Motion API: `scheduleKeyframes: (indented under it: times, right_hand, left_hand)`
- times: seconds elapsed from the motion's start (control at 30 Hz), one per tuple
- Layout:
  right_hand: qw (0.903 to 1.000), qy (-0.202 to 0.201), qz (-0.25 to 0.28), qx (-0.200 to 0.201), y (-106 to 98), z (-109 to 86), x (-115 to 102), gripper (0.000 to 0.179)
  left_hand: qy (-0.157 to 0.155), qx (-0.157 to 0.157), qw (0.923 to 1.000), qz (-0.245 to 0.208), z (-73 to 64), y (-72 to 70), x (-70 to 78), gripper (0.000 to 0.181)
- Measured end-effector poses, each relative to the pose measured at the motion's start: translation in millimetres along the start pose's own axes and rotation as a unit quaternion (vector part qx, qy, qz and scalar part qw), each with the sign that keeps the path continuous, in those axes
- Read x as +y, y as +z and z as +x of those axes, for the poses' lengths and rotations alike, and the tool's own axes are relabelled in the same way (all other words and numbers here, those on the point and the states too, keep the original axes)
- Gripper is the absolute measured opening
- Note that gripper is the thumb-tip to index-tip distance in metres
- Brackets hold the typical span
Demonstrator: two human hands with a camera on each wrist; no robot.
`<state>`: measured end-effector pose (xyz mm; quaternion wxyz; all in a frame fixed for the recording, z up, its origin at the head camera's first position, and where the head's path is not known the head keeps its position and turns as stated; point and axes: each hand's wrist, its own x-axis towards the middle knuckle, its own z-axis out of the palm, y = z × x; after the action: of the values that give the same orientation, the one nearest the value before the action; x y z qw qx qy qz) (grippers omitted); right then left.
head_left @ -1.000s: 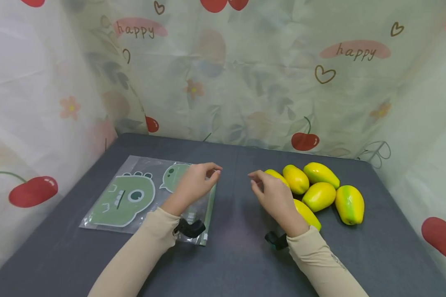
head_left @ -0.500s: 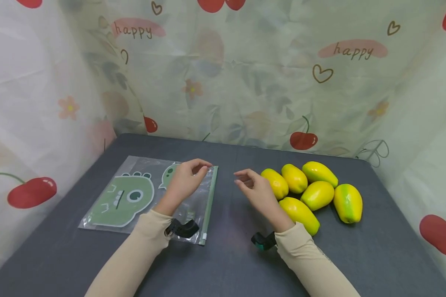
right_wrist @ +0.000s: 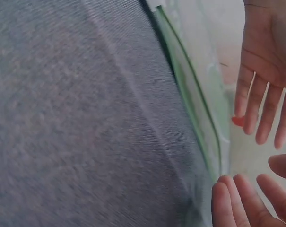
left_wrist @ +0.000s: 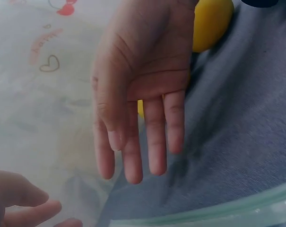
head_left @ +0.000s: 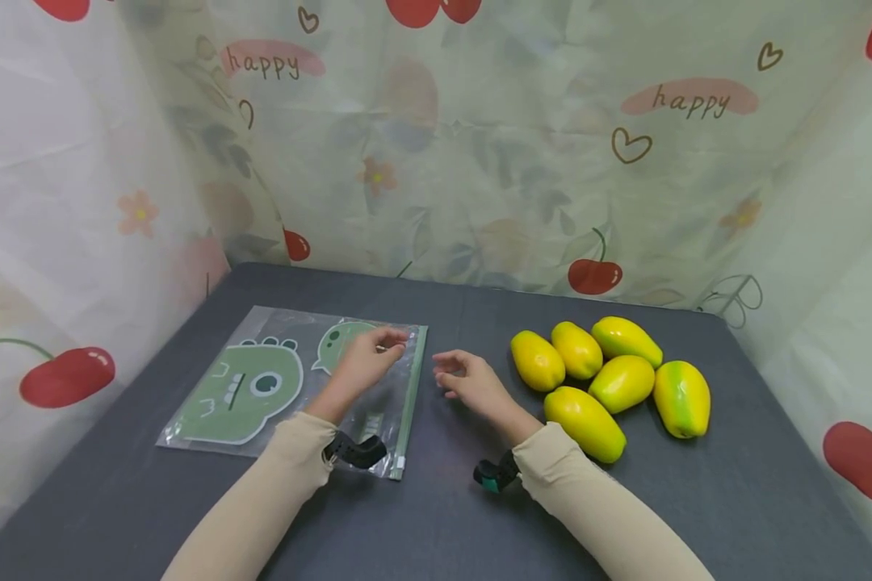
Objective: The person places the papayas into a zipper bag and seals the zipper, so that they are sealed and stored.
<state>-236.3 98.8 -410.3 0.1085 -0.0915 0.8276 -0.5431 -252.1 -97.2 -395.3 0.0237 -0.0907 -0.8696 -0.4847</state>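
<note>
A clear zip bag (head_left: 254, 323) with green cartoon monster prints lies flat on the left of the table. My left hand (head_left: 363, 361) hovers over its right part, fingers loosely bent and holding nothing. Just right of the bag's green zip edge (right_wrist: 192, 94), my right hand (head_left: 472, 386) hangs over the table, fingers relaxed and empty. In the left wrist view the right hand's fingers (left_wrist: 154, 137) look extended and apart. Right of that hand lie several yellow mangoes (head_left: 584, 424), one with a green stripe (head_left: 686, 399).
The dark grey tabletop (head_left: 436, 524) extends around the bag and the fruit. A patterned curtain (head_left: 465, 161) hangs behind and at both sides. A thin looped wire (head_left: 737, 298) is at the back right corner.
My right hand has moved left, away from the mangoes and toward the bag's zip edge, uncovering the fruit. The left hand has shifted slightly left. Bag and mangoes stay put.
</note>
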Motion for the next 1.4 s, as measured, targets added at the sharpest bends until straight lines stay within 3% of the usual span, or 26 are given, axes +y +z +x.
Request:
scheduleKeyframes:
  times: [0.2,0.4,0.77,1.0,1.4]
  right_hand:
    - [0.9988,0.031,0.019,-0.032,7,7.6,5,0.035]
    - [0.9974,0.051,0.018,-0.047,12,14.1,5,0.036]
    - [0.9958,0.029,-0.057,-0.066,14,22.9,6,0.041]
    - [0.9935,0.028,-0.084,-0.072,16,28.0,7,0.046]
    - [0.9897,0.035,-0.121,-0.068,19,30.9,5,0.054]
  left_hand:
    - [-0.021,-0.040,0.9990,0.006,4.7,9.6,-16.1,0.029]
    - [-0.046,-0.061,0.9970,-0.007,4.9,14.8,-21.6,0.029]
    - [-0.079,-0.086,0.9929,0.020,10.6,18.9,-25.3,0.027]
    - [-0.078,-0.084,0.9916,0.060,12.4,21.8,-25.9,0.027]
    - [-0.082,-0.070,0.9907,0.084,14.3,26.6,-24.5,0.030]
